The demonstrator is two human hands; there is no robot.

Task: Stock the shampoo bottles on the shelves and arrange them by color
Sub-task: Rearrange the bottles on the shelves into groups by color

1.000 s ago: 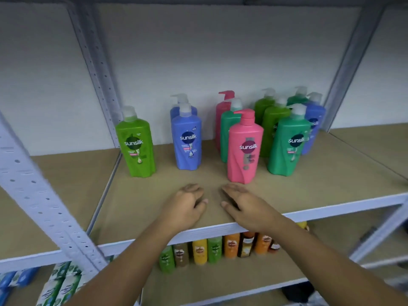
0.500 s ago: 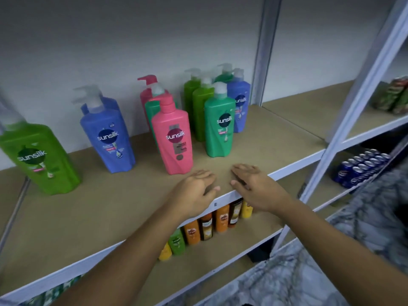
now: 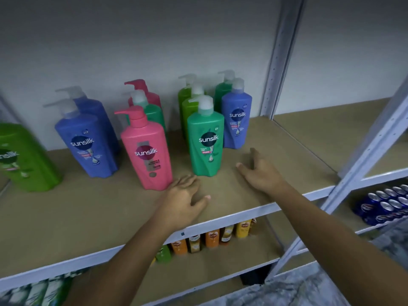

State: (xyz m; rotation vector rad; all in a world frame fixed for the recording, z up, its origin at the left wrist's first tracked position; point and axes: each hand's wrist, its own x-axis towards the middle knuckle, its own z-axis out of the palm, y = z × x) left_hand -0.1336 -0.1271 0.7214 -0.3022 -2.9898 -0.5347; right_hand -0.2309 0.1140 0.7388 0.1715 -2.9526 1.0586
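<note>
Shampoo bottles (image 3: 146, 151) stand colour-mixed on shelf (image 3: 66, 217) around teal bottle (image 3: 206, 142). Rigid, slick, probably heavy; I'd grip its waist, not pump (image 3: 205, 104). Left hand (image 3: 184, 199) before it, right hand (image 3: 262, 173) beside it: both open, empty.

Both hands have left their side-by-side position at the front edge of the shelf (image 3: 66, 219): the left hand (image 3: 184, 200) has advanced to just beside the pink bottle (image 3: 146, 151), while the right hand (image 3: 262, 173) has parted from it toward the rear right, fingers spread, beside the teal-green bottle (image 3: 206, 140).
</note>
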